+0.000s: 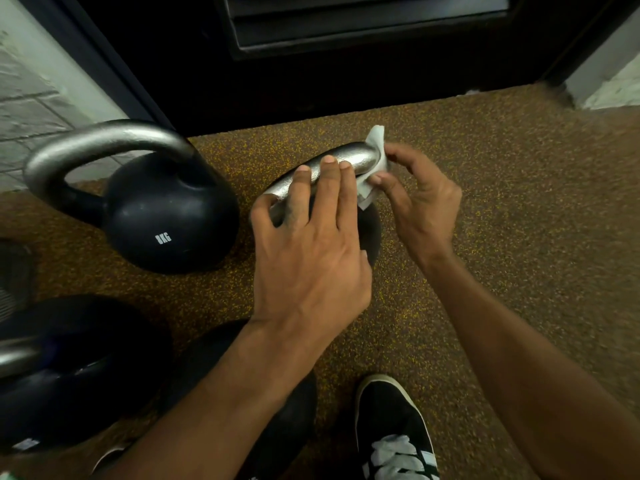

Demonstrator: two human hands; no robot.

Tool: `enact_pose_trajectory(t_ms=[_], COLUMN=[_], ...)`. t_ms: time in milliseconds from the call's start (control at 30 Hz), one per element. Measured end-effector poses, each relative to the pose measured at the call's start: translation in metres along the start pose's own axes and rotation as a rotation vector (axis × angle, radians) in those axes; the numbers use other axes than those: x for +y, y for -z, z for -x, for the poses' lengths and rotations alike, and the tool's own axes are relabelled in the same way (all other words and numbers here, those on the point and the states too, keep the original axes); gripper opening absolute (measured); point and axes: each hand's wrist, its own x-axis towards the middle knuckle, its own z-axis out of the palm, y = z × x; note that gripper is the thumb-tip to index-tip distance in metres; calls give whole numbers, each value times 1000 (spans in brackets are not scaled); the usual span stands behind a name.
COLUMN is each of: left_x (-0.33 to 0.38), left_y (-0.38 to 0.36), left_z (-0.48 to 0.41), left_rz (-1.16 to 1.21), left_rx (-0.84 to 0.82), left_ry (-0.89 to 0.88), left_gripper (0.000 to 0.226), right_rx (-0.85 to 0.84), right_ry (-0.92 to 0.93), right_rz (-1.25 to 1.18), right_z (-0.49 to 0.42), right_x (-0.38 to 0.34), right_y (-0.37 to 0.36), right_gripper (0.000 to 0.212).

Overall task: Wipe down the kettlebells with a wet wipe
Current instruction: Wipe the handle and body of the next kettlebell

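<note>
You are holding your left hand [304,251] palm down over the kettlebell [373,230] at the middle of the speckled floor [502,202], with the forearm entering from 6 o'clock. Its fingers [329,173] are curling over the silver handle [360,160] and gripping it, thumb on the near side. Your right hand [424,206] is angling in from 4 o'clock, its fingers [398,155] pinching the white wipe [376,138] around the handle's 2 o'clock end. A second kettlebell [166,220], marked 8KG, is standing just beside at 9 o'clock.
</note>
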Motion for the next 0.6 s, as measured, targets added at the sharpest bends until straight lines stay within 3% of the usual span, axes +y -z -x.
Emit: enact_pose_trajectory(t_ms=[100, 300, 433, 600], left_x=[-1, -4, -9, -22], left_y=[-1, -2, -2, -6], left_z=[0, -1, -3, -8], left_rz=[-3, 1, -37, -114], left_rx=[7, 21, 41, 88], left_ry=[-5, -19, -61, -142], left_gripper=[89, 87, 86, 85], right_rx=[-87, -77, -155, -101], right_ry=[45, 198, 130, 253], right_rz=[29, 66, 148, 127], right_z=[-7, -3, -7, -9], right_x=[7, -13, 1, -7], right_y=[3, 0, 6, 7], right_gripper=[51, 48, 54, 51])
